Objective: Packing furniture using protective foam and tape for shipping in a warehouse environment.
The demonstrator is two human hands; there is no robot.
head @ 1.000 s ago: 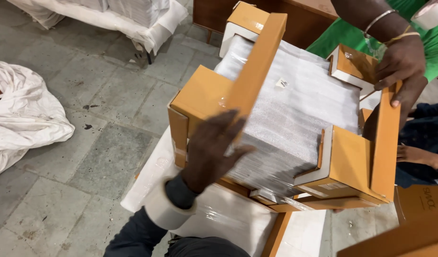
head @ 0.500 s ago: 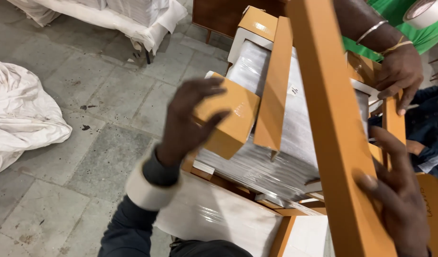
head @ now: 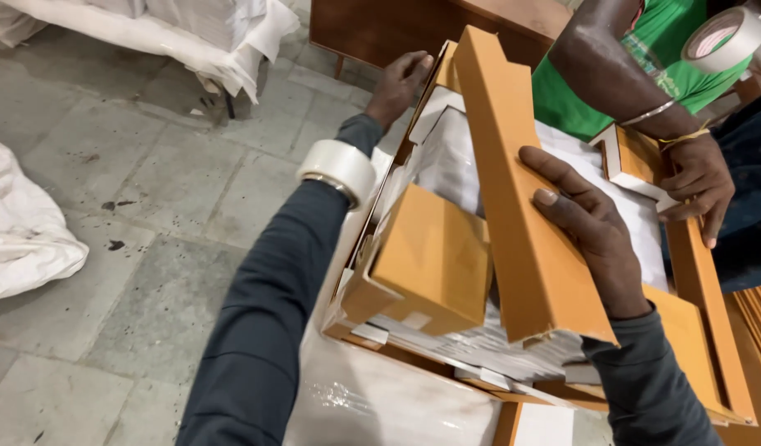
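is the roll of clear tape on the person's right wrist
No, the tape roll sits around the left forearm just behind the left hand, while the right hand presses a long orange cardboard strip.

Three hands in view — two tape rolls (head: 337, 169), one long orange edge strip (head: 521, 190).
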